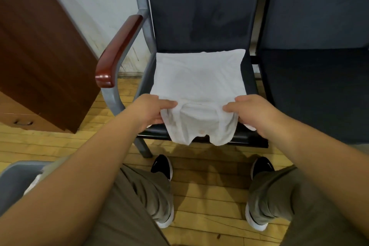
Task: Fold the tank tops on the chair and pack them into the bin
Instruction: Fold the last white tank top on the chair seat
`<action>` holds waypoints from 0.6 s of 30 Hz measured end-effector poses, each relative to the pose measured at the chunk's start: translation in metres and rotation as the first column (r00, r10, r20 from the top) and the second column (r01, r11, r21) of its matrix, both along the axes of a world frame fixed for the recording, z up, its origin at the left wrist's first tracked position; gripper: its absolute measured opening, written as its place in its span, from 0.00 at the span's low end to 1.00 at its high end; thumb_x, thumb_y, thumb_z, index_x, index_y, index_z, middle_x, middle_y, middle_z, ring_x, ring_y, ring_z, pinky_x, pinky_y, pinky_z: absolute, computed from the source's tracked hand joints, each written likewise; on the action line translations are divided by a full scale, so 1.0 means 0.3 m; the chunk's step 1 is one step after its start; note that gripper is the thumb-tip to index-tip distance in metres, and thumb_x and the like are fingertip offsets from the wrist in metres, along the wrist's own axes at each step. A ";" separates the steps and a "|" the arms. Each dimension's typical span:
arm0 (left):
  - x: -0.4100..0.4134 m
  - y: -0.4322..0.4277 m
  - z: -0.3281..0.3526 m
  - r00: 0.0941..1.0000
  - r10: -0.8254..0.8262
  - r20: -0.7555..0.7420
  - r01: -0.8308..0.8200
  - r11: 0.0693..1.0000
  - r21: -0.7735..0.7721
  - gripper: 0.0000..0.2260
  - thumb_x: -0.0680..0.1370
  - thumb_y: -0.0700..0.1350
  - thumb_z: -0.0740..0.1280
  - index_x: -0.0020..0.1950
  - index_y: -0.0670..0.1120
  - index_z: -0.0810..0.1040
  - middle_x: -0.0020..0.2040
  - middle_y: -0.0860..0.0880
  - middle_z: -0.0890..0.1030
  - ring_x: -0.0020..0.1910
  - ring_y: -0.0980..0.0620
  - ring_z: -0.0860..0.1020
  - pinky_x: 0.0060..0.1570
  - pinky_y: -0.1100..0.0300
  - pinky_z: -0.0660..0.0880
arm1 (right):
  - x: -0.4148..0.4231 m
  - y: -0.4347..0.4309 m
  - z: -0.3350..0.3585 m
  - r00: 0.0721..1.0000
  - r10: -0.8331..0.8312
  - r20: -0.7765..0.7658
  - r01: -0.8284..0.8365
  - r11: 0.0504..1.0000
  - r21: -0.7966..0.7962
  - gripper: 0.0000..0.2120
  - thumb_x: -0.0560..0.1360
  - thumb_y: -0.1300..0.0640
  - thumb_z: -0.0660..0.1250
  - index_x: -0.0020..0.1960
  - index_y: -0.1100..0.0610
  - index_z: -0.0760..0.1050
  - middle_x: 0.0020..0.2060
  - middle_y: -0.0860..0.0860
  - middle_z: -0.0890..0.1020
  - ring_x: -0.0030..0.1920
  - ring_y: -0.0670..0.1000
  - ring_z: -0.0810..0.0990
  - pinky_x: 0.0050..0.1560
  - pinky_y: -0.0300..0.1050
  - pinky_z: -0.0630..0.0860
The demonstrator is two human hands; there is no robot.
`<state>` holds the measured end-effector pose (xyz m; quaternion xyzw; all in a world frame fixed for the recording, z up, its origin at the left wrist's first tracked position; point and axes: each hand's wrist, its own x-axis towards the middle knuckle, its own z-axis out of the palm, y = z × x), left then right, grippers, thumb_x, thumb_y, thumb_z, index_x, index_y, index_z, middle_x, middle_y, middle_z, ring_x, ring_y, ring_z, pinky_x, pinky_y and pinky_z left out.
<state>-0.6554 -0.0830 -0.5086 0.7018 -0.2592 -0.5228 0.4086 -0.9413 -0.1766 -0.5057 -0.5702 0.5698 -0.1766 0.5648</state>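
A white tank top [198, 78] lies spread on the dark seat of the chair [203, 12], its strap end hanging over the seat's front edge. My left hand [151, 111] pinches the near left part of the top. My right hand [253, 113] pinches the near right part. Both hands hold the strap end slightly lifted off the seat. A grey bin [14, 177] stands at the lower left on the floor, partly hidden by my left arm, with something white showing inside.
The chair has a red-brown wooden armrest [117, 52] on its left. A second dark seat [315, 86] adjoins on the right. A brown wooden cabinet [40, 56] stands to the left. My legs and black shoes are on the wooden floor [209, 183].
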 end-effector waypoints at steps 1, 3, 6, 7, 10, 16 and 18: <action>0.001 -0.028 0.018 1.000 0.025 -0.004 -0.025 0.999 -0.038 0.19 0.76 0.44 0.81 0.64 0.42 0.82 0.55 0.46 0.89 0.52 0.48 0.88 0.50 0.53 0.84 | 0.016 -0.023 0.018 1.000 -0.006 0.011 0.006 0.999 -0.036 0.24 0.76 0.52 0.77 0.68 0.60 0.79 0.64 0.56 0.82 0.62 0.58 0.82 0.71 0.61 0.76; 0.001 -0.082 0.045 0.998 0.060 -0.014 -0.061 0.993 -0.097 0.17 0.76 0.43 0.80 0.62 0.40 0.83 0.54 0.46 0.89 0.53 0.46 0.88 0.52 0.51 0.85 | 0.044 -0.071 0.045 1.000 -0.008 0.026 0.010 0.996 -0.086 0.16 0.73 0.49 0.76 0.55 0.59 0.85 0.54 0.58 0.86 0.56 0.59 0.85 0.65 0.63 0.80; 0.027 -0.160 0.060 0.994 0.074 -0.081 -0.085 0.987 -0.139 0.22 0.74 0.42 0.80 0.65 0.38 0.81 0.61 0.42 0.87 0.56 0.42 0.87 0.61 0.44 0.83 | 0.089 -0.154 0.063 0.992 -0.061 0.109 0.065 0.997 -0.035 0.14 0.74 0.51 0.75 0.55 0.57 0.84 0.55 0.59 0.86 0.56 0.60 0.85 0.64 0.63 0.81; 0.042 -0.189 0.060 0.993 0.075 -0.096 -0.088 0.986 -0.144 0.22 0.74 0.43 0.80 0.66 0.38 0.81 0.63 0.42 0.86 0.56 0.41 0.87 0.62 0.43 0.82 | 0.105 -0.182 0.067 0.988 -0.082 0.133 0.085 0.996 -0.014 0.14 0.75 0.53 0.75 0.57 0.59 0.82 0.58 0.61 0.84 0.58 0.61 0.85 0.64 0.63 0.81; 0.072 -0.265 0.074 0.976 0.079 -0.201 -0.106 0.986 -0.126 0.26 0.76 0.42 0.75 0.73 0.38 0.76 0.68 0.40 0.83 0.59 0.39 0.86 0.65 0.41 0.80 | 0.146 -0.264 0.067 0.981 -0.108 0.159 0.100 0.993 0.058 0.21 0.74 0.54 0.75 0.62 0.64 0.81 0.62 0.63 0.83 0.60 0.64 0.85 0.62 0.62 0.83; 0.140 -0.433 0.075 0.632 0.309 -0.711 -0.520 0.849 -0.092 0.25 0.80 0.36 0.65 0.78 0.40 0.69 0.70 0.34 0.79 0.68 0.32 0.80 0.67 0.40 0.78 | 0.239 -0.452 0.096 0.721 -0.369 0.586 0.064 0.878 0.475 0.21 0.81 0.57 0.70 0.72 0.62 0.75 0.64 0.62 0.84 0.62 0.61 0.85 0.63 0.55 0.82; 0.161 -0.489 0.053 0.465 0.386 -0.797 -0.662 0.749 -0.024 0.26 0.83 0.38 0.62 0.82 0.40 0.62 0.74 0.32 0.72 0.69 0.25 0.75 0.65 0.34 0.77 | 0.249 -0.525 0.089 0.425 -0.592 0.685 0.040 0.768 0.639 0.29 0.82 0.56 0.70 0.79 0.61 0.65 0.68 0.70 0.78 0.61 0.68 0.84 0.65 0.59 0.81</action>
